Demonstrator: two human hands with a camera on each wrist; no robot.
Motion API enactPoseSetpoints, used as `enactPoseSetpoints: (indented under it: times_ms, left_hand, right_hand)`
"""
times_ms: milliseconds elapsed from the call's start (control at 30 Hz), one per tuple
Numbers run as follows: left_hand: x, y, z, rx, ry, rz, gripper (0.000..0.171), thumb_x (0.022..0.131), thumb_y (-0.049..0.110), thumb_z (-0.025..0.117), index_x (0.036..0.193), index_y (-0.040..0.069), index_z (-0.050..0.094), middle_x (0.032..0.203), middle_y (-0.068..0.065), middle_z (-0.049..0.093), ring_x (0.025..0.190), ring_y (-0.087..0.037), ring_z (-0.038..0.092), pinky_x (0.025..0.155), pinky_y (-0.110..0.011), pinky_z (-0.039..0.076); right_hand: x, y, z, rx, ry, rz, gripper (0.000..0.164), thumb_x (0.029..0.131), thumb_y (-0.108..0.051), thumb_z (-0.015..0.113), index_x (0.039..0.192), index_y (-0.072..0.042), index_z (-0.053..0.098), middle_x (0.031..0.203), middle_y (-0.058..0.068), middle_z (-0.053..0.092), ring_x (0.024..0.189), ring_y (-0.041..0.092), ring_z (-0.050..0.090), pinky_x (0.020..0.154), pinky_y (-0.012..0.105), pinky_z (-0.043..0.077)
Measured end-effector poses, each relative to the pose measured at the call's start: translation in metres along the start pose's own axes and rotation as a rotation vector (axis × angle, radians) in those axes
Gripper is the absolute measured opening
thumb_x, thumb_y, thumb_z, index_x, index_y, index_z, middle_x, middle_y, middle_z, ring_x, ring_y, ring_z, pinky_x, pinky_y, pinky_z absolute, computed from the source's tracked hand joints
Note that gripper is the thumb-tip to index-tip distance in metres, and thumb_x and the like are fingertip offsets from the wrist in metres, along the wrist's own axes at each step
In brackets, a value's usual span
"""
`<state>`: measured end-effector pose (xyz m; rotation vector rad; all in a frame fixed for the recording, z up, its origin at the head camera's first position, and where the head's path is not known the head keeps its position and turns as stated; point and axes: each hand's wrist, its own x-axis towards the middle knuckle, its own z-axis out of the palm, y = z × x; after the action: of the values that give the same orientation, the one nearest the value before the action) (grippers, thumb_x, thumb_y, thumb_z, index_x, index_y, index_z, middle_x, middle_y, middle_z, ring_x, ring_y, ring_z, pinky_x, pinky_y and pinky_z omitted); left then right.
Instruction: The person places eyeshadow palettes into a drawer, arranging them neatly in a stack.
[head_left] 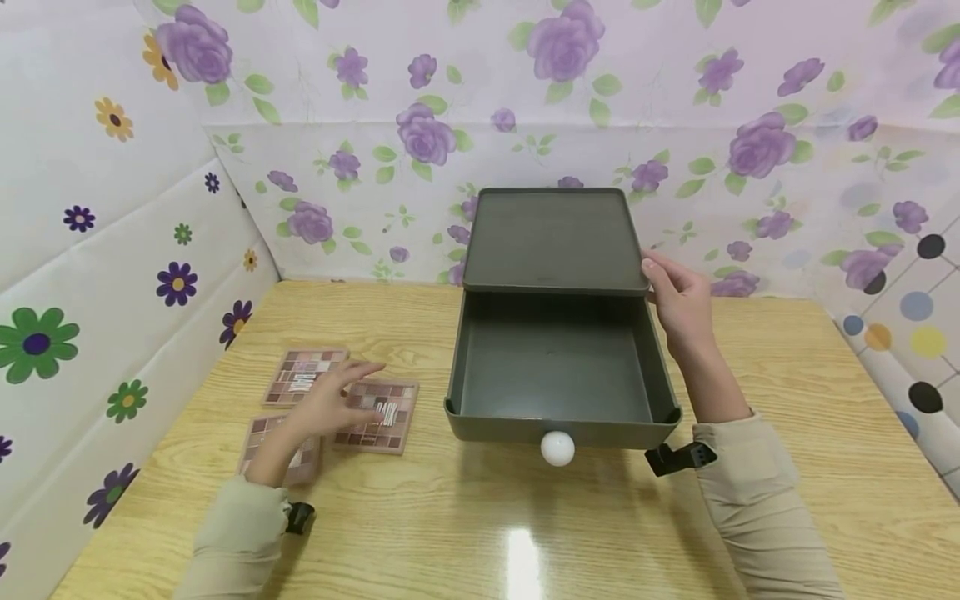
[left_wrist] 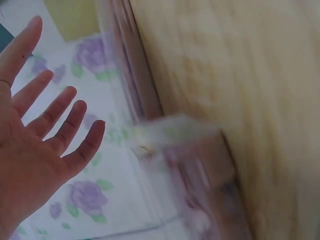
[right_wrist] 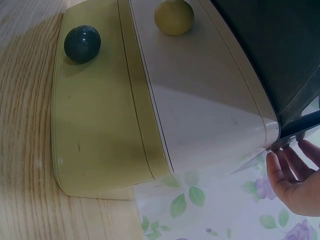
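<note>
Flat, square pink-framed palette (head_left: 390,433) with a grid of rose and brown squares: lying on the left part of the pale wood-grain tabletop (head_left: 420,517).
Left grip (head_left: 322,408): fingers spread over it, holding nothing; contact cannot be told. Judged light, stiff, smooth, its filling probably fragile; best taken by opposite side edges. Alongside: second palette (head_left: 300,375), third palette (head_left: 306,460). Right grip (head_left: 682,304): pinches the upper right edge of the stacked grey, white and yellow plastic drawer unit (right_wrist: 95,125); its grey drawer (head_left: 491,429), with white ball knob (head_left: 557,448), stands pulled out.
</note>
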<state>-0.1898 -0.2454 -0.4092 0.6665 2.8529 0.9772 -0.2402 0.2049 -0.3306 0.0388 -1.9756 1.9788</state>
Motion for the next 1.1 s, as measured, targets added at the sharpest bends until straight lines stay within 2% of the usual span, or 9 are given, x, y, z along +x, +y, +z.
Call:
enactPoseSetpoints:
  times_ms: [33, 100, 200, 433, 567, 767, 1000, 1100]
  left_hand:
    - [0.001, -0.004, -0.001, 0.008, -0.011, 0.0, 0.074, 0.069, 0.02, 0.08, 0.132, 0.003, 0.045, 0.133, -0.026, 0.038, 0.125, -0.049, 0.026, 0.089, -0.063, 0.035]
    - [0.003, -0.009, -0.003, 0.028, -0.043, -0.012, 0.077, 0.069, 0.02, 0.079, 0.134, 0.001, 0.042, 0.136, -0.028, 0.033, 0.128, -0.052, 0.013, 0.093, -0.068, 0.024]
    - [0.004, -0.016, -0.005, 0.086, -0.085, -0.023, 0.082, 0.069, 0.026, 0.079, 0.136, 0.001, 0.038, 0.139, -0.027, 0.029, 0.129, -0.052, 0.009, 0.094, -0.071, 0.015]
    - [0.006, -0.024, -0.005, 0.21, -0.16, -0.103, 0.09, 0.067, 0.041, 0.079, 0.139, 0.006, 0.036, 0.141, -0.025, 0.027, 0.128, -0.049, 0.015, 0.09, -0.075, 0.014]
    - [0.007, -0.024, -0.006, 0.215, -0.184, -0.144, 0.091, 0.066, 0.045, 0.078, 0.138, 0.006, 0.038, 0.141, -0.027, 0.026, 0.127, -0.049, 0.015, 0.09, -0.075, 0.011]
    - [0.011, -0.025, -0.006, 0.24, -0.203, -0.156, 0.091, 0.064, 0.046, 0.078, 0.135, 0.001, 0.042, 0.137, -0.027, 0.032, 0.127, -0.048, 0.017, 0.094, -0.072, 0.014]
    - [0.011, -0.024, -0.004, 0.252, -0.184, -0.177, 0.092, 0.057, 0.045, 0.082, 0.127, -0.004, 0.046, 0.142, -0.033, 0.016, 0.127, -0.051, 0.015, 0.097, -0.069, 0.013]
    - [0.011, -0.023, -0.004, 0.265, -0.156, -0.168, 0.092, 0.055, 0.045, 0.083, 0.125, -0.003, 0.047, 0.14, -0.035, 0.018, 0.125, -0.053, 0.019, 0.097, -0.067, 0.016]
  right_hand:
    - [0.0, 0.0, 0.0, 0.004, -0.001, -0.005, 0.04, 0.09, -0.021, 0.058, 0.12, 0.004, 0.056, 0.124, 0.008, 0.056, 0.091, 0.004, 0.056, 0.072, 0.017, 0.046]
    - [0.0, 0.001, 0.0, 0.043, 0.0, -0.013, 0.035, 0.089, -0.019, 0.059, 0.117, 0.002, 0.059, 0.118, 0.005, 0.059, 0.088, 0.005, 0.057, 0.071, 0.017, 0.047]
    - [0.001, 0.002, 0.0, 0.066, 0.003, -0.029, 0.031, 0.089, -0.017, 0.059, 0.114, 0.0, 0.062, 0.112, 0.001, 0.062, 0.084, 0.004, 0.059, 0.071, 0.017, 0.049]
    - [0.001, 0.003, 0.001, 0.129, -0.007, -0.032, 0.035, 0.088, -0.015, 0.061, 0.115, 0.006, 0.059, 0.105, -0.003, 0.063, 0.082, 0.005, 0.061, 0.07, 0.017, 0.05]
    - [0.001, 0.003, 0.0, 0.122, -0.007, -0.037, 0.035, 0.088, -0.015, 0.061, 0.115, 0.006, 0.059, 0.106, -0.002, 0.063, 0.083, 0.005, 0.061, 0.071, 0.017, 0.05]
    - [0.001, 0.001, -0.001, 0.074, 0.003, -0.024, 0.036, 0.088, -0.018, 0.06, 0.117, 0.004, 0.059, 0.115, 0.004, 0.061, 0.087, 0.005, 0.059, 0.073, 0.017, 0.048]
    - [0.0, -0.001, 0.0, 0.012, 0.011, 0.001, 0.042, 0.089, -0.021, 0.059, 0.121, 0.007, 0.054, 0.125, 0.009, 0.055, 0.093, 0.004, 0.055, 0.074, 0.016, 0.046]
    - [-0.001, 0.0, 0.001, 0.023, 0.011, -0.004, 0.039, 0.089, -0.02, 0.059, 0.119, 0.005, 0.056, 0.123, 0.009, 0.056, 0.091, 0.005, 0.056, 0.072, 0.016, 0.047]
